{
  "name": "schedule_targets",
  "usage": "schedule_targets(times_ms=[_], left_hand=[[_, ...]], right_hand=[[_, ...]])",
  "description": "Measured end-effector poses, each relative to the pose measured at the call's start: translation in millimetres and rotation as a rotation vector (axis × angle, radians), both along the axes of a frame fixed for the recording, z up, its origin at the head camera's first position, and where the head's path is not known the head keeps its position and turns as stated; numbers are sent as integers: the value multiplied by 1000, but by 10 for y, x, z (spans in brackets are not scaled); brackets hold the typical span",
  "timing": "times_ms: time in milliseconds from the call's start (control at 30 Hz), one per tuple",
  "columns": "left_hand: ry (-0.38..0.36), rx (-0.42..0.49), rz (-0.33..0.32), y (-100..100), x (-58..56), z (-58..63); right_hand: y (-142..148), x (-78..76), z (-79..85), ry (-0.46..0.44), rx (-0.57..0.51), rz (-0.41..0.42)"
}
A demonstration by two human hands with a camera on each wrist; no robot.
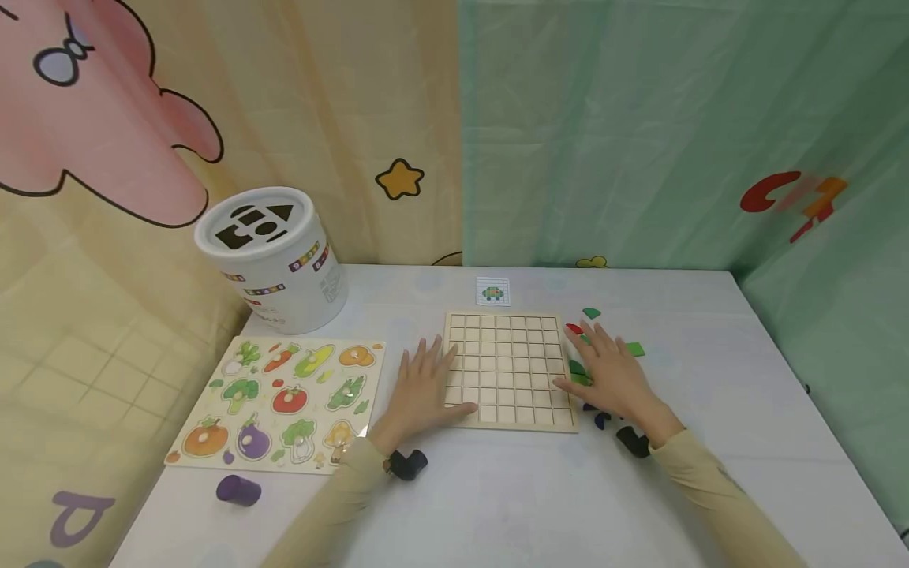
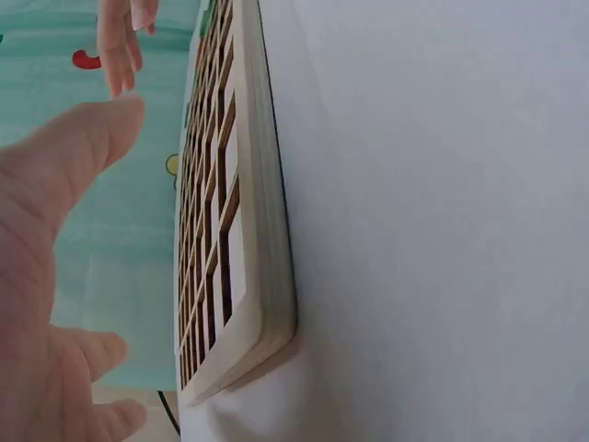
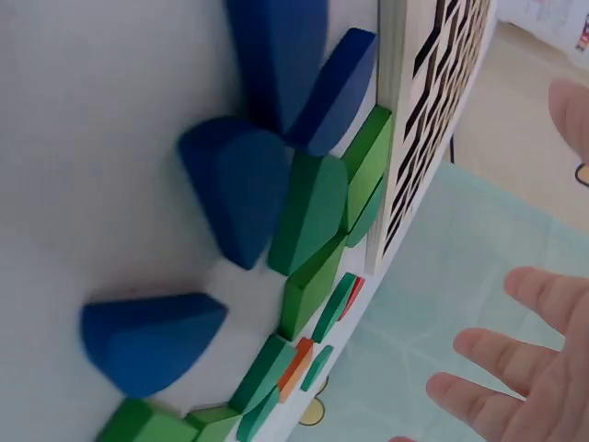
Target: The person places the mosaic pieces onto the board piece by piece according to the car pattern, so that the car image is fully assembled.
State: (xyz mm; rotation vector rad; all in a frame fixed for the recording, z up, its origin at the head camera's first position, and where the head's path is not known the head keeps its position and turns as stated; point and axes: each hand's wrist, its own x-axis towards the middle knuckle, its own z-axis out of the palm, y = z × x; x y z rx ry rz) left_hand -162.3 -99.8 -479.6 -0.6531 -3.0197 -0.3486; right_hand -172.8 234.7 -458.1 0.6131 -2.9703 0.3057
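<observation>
A square wooden grid board (image 1: 506,371) lies on the white table between both hands. My left hand (image 1: 420,386) is at the board's left edge, fingers spread, and the left wrist view shows its thumb (image 2: 101,138) apart from the board. On the other side my right hand (image 1: 612,375) hovers with spread fingers over several small coloured pieces. Among them are a green square (image 1: 635,349), a dark green quarter-round (image 1: 592,313) and blue rounded wedges (image 3: 237,184). Green, red and orange pieces (image 3: 296,368) lie along the board's side. Some pieces are hidden under the right hand.
A small picture card (image 1: 493,292) lies behind the board. On the left are a vegetable puzzle board (image 1: 263,446), a purple cylinder (image 1: 238,491) and a white bucket (image 1: 284,276) with shape cutouts in its lid. Curtains hang behind the table.
</observation>
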Motion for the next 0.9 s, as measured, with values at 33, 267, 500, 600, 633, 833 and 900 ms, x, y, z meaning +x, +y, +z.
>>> schedule_targets(times_ms=[33,267,500,600,633,833,900], left_hand=[[-29,36,12,4,26,-31],[-136,221,71,20,162,-189],[-109,252,82,18,192,-287],[-88,252,81,14,187,-329],[-82,245,81,10,188,-337],[-13,210,62,-27,179,-390],[8,204,52,-35,173,-411]], right_hand=[[20,4,-10,22,-19,-3],[166,36,-21,114,-188,-53],[273,0,5,40,-277,-156],[306,-45,21,12,-289,-185],[316,-65,26,6,-291,-187],[358,-202,41,-43,-277,-169],[361,-265,41,-83,-264,-170]])
